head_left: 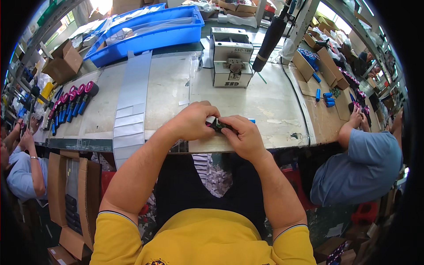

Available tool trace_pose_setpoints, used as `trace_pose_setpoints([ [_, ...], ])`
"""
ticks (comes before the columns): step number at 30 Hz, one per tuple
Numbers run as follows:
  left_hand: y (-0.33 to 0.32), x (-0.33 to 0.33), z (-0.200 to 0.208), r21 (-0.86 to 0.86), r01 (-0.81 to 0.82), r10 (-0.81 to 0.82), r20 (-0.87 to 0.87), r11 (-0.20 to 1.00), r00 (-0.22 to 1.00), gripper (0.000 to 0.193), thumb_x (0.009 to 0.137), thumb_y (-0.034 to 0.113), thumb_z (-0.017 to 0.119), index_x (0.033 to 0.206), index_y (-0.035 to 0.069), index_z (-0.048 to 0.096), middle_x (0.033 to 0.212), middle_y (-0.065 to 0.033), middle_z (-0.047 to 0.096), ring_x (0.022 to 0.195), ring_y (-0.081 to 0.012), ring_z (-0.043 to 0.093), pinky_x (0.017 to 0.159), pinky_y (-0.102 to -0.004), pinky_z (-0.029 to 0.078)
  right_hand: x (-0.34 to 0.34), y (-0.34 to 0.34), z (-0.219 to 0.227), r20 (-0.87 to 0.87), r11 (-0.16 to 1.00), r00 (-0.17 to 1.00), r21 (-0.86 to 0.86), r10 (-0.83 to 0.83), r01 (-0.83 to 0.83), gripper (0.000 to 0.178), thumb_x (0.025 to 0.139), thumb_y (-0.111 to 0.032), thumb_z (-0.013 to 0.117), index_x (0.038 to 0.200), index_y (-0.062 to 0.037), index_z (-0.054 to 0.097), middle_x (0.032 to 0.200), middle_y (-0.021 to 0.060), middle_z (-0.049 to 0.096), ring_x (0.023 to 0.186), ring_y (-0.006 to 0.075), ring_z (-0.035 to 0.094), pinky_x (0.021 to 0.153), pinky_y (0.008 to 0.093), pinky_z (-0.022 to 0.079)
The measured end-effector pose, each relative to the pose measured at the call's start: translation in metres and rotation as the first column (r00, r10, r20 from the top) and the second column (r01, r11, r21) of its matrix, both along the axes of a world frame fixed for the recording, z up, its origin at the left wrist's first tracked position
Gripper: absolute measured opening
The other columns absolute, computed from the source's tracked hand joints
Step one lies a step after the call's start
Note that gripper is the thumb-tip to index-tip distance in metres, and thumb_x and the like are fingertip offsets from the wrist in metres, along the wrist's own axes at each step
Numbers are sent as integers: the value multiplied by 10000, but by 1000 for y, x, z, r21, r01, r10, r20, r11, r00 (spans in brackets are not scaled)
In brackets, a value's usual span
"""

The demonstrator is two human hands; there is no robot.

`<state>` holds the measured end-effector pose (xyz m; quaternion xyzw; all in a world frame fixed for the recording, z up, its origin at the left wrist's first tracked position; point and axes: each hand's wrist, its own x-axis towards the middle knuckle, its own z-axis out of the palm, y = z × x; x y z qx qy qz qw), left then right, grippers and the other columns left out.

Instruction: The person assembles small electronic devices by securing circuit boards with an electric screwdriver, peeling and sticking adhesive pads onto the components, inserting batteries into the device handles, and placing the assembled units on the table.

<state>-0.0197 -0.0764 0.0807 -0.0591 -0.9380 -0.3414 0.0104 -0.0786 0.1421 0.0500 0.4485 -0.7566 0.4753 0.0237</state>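
Over the near edge of the worktable, both hands meet around a small dark device (217, 125) with a green circuit board and a bit of pink and white showing. My left hand (194, 120) has its fingers closed on the device's left end. At its right end, the thumb and fingers of my right hand (244, 134) pinch it. Just past the right fingers a blue cylinder end (252, 120) sticks out; whether it is joined to the device is hidden by the hand. Much of the device is covered by the fingers.
Several black devices with pink round heads and blue cylinders (76, 100) line the left. A silvery strip (131, 104) hangs over the edge. Behind stand a blue bin (145, 42), a white box-shaped machine (229, 73) and a hanging screwdriver (267, 46). Co-workers sit on both sides.
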Motion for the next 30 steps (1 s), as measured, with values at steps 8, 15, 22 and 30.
trace_pose_setpoints([
  [8, -6, -3, -8, -49, 25, -27, -32, 998, 999, 370, 719, 79, 793, 1082, 50, 727, 1082, -114, 710, 974, -312, 639, 888, -394, 538, 3, -5, 4, -149, 997, 989, 73, -25, 36, 253, 911, 15, 726, 1149, -33, 797, 1039, 61, 751, 786, 233, 661, 728, 334, 526],
  [15, -5, -2, -11, -55, 13, -16, -58, 998, 998, 365, 717, 74, 785, 1075, 51, 718, 1085, -114, 711, 992, -319, 636, 900, -403, 533, 6, -9, 13, -266, 971, 963, 215, -48, 108, 260, 899, -13, 736, 1142, -73, 806, 982, 40, 723, 764, 257, 656, 714, 350, 528],
  [22, -4, 2, -6, -27, 16, -18, -52, 999, 998, 346, 726, 60, 783, 1065, 60, 714, 1078, -99, 706, 1003, -309, 628, 916, -395, 527, 3, -8, 16, -345, 957, 938, 271, -6, 106, 195, 906, -94, 731, 1094, -122, 774, 946, 32, 666, 779, 274, 666, 690, 378, 534],
  [30, -3, 5, -12, -36, 24, -28, -121, 999, 992, 314, 748, 47, 796, 1048, 79, 711, 1068, -76, 698, 1015, -295, 613, 925, -390, 521, 4, -9, 20, -356, 942, 934, 322, 25, 97, 259, 873, -15, 751, 1120, -80, 790, 933, 38, 686, 749, 268, 646, 697, 367, 526],
])
